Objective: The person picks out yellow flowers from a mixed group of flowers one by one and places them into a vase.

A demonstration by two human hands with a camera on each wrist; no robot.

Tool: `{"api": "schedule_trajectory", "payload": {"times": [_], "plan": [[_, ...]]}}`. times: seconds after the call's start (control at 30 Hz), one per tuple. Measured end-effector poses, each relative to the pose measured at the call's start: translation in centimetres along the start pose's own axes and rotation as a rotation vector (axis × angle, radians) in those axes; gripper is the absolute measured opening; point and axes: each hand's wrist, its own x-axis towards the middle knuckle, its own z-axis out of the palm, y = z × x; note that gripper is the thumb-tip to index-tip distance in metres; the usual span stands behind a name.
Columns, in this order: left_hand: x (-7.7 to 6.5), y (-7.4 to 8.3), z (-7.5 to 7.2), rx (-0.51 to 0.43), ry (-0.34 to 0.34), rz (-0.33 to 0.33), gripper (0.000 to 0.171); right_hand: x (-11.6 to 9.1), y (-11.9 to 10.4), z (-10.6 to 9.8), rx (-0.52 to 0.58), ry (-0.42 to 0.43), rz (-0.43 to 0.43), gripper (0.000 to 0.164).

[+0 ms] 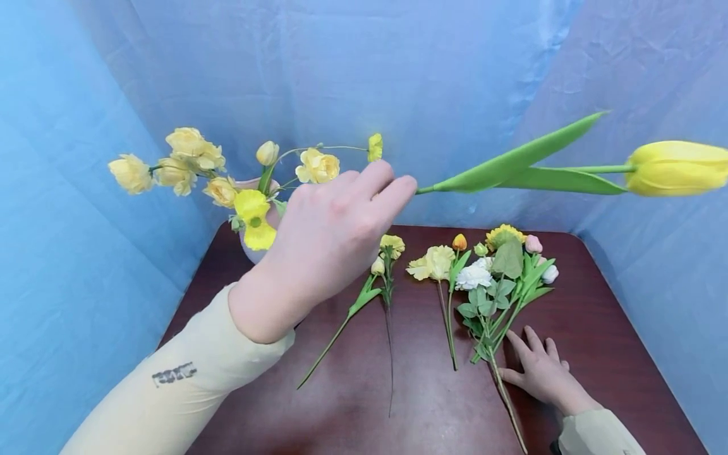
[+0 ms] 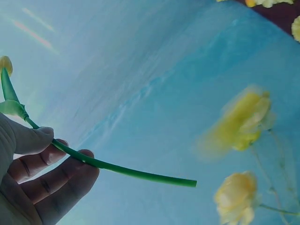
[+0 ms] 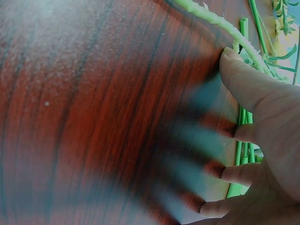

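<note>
My left hand [image 1: 341, 230] is raised above the table and pinches the green stem of a yellow tulip [image 1: 677, 168]. The bloom points right in the head view; in the left wrist view the cut stem end [image 2: 154, 176] sticks out past the fingertips. Behind that hand stands a pale vase [image 1: 253, 254], partly hidden, holding several yellow flowers [image 1: 190, 158]. My right hand [image 1: 543, 373] rests on the table with fingers spread, its thumb close to the thick stem [image 1: 508, 404] of the flower pile. Whether the thumb touches that stem, I cannot tell.
On the right lies a pile with a sunflower [image 1: 505, 235], a white flower [image 1: 474, 275] and pink and white tulips. An orange tulip [image 1: 459, 242] and a pale yellow flower [image 1: 435, 262] lie beside it. Two more stems lie mid-table [image 1: 364, 300]. Blue curtains [image 1: 352, 76] surround the table.
</note>
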Motion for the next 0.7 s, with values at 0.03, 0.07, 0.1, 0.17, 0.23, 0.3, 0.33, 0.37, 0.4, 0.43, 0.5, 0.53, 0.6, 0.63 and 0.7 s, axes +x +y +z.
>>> {"api": "schedule_trajectory", "payload": {"times": [0.03,0.07,0.1,0.17,0.23,0.3,0.33,0.37,0.4,0.43,0.5,0.53,0.6,0.63,0.7], "plan": [[0.3,0.0,-0.3,-0.005,0.018,0.001,0.032,0.0,0.0,0.0,0.000,0.002,-0.001,0.091],[0.6,-0.1,-0.6,-0.008,0.037,0.001,0.032,-0.1,0.1,0.0,-0.001,0.005,-0.003,0.091],[0.9,-0.2,-0.8,-0.014,0.052,0.003,0.033,-0.1,0.2,0.0,0.000,0.008,-0.005,0.091],[1.5,-0.8,-1.2,-0.017,0.080,0.009,0.033,-0.1,0.3,0.1,-0.002,0.006,-0.004,0.091],[1.9,-1.6,-1.5,-0.014,0.093,0.006,0.031,-0.2,0.3,0.0,-0.003,0.003,-0.002,0.092],[2.1,-2.7,-1.7,-0.011,0.097,-0.002,0.027,-0.1,0.3,-0.1,-0.003,-0.004,-0.001,0.092],[2.2,-3.4,-1.7,-0.005,0.096,-0.010,0.025,-0.1,0.3,-0.1,-0.004,-0.004,-0.001,0.092],[2.1,-4.1,-1.7,-0.002,0.092,-0.027,0.022,-0.1,0.3,-0.1,-0.006,-0.002,-0.002,0.092],[2.1,-4.7,-1.7,-0.002,0.084,-0.048,0.019,-0.1,0.3,-0.1,-0.007,0.001,-0.005,0.092],[2.0,-5.4,-1.7,-0.003,0.076,-0.074,0.017,-0.2,0.2,0.0,-0.009,0.006,-0.008,0.091],[1.6,-6.7,-1.6,-0.005,0.055,-0.127,0.013,-0.2,0.2,0.1,-0.013,0.014,-0.014,0.091],[1.4,-7.3,-1.5,-0.011,0.043,-0.149,0.012,-0.2,0.2,0.1,-0.015,0.018,-0.016,0.091],[0.9,-8.2,-1.5,-0.024,0.020,-0.190,0.010,-0.1,0.2,0.2,-0.017,0.019,-0.018,0.091],[0.7,-8.7,-1.5,-0.029,0.009,-0.204,0.010,-0.1,0.2,0.2,-0.016,0.019,-0.018,0.092],[0.2,-9.6,-1.4,-0.044,-0.016,-0.231,0.010,0.0,0.2,0.3,-0.018,0.020,-0.020,0.092]]}}
